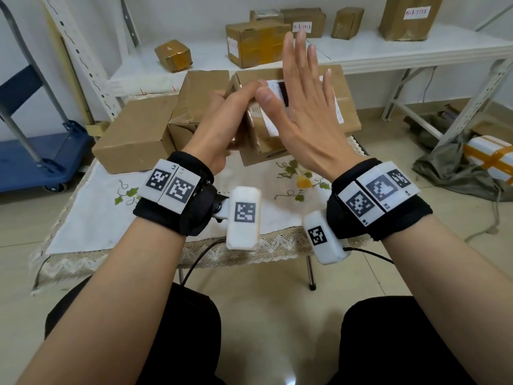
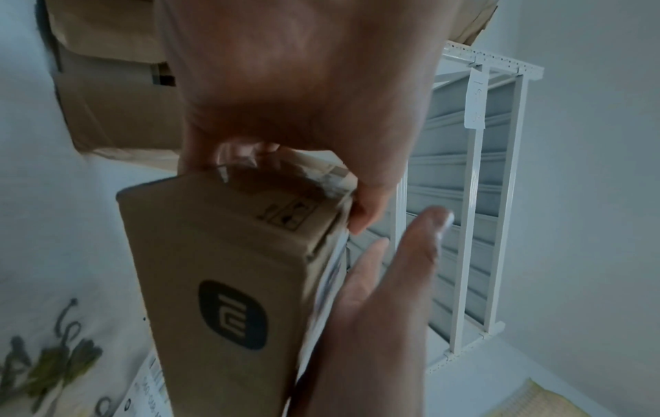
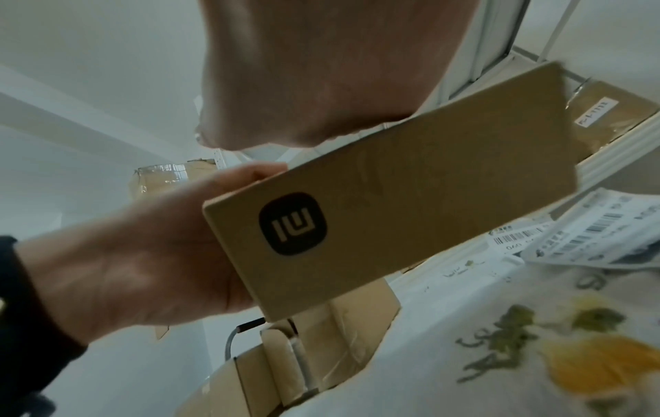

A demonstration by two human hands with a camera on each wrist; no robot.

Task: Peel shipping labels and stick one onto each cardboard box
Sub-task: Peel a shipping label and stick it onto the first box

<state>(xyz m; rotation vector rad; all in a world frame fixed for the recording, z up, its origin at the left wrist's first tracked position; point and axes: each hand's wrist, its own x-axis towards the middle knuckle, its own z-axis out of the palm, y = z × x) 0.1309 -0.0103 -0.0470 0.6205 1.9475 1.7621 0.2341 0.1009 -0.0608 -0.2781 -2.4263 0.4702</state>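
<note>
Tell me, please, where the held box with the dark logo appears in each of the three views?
Head: upper centre, the box between the left hand and the flat right hand, mostly hidden; logo not visible.
Left wrist: lower centre, box on end, logo facing the camera.
Right wrist: centre, box slanting up to the right, logo at its lower left.
Shared landmark: the flowered tablecloth.

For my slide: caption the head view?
Left hand grips a small cardboard box; open right hand smooths its label.
</note>
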